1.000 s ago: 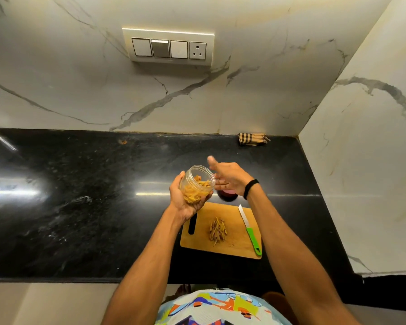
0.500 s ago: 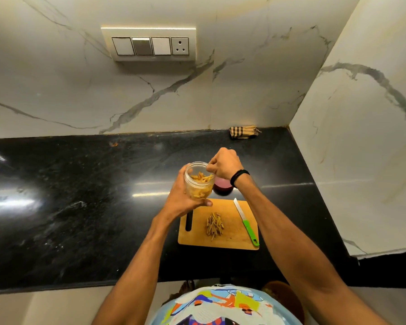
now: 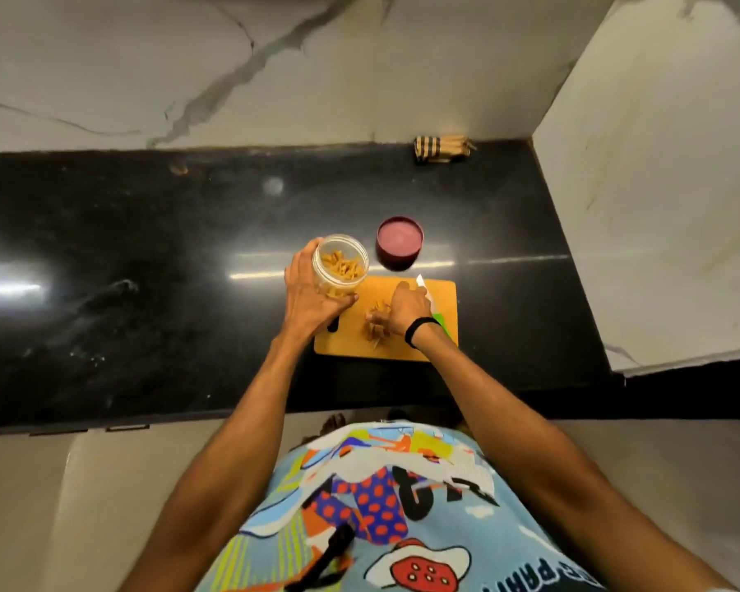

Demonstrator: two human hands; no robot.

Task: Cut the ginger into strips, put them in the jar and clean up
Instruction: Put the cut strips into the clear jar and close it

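Observation:
My left hand grips a clear plastic jar partly filled with ginger strips, held tilted over the left end of the wooden cutting board. On the board, my right hand rests with its fingers closed around the pile of ginger strips. The knife, white blade and green handle, lies on the board just right of that hand, mostly hidden by my wrist. The jar's dark red lid sits on the counter behind the board.
The black stone counter runs left, with white marble walls behind and to the right. A striped folded cloth lies in the back corner. A small brown scrap sits near the back wall.
My right hand dropped from the jar's mouth down to the ginger pile on the board. The jar came lower and the view tilted downward.

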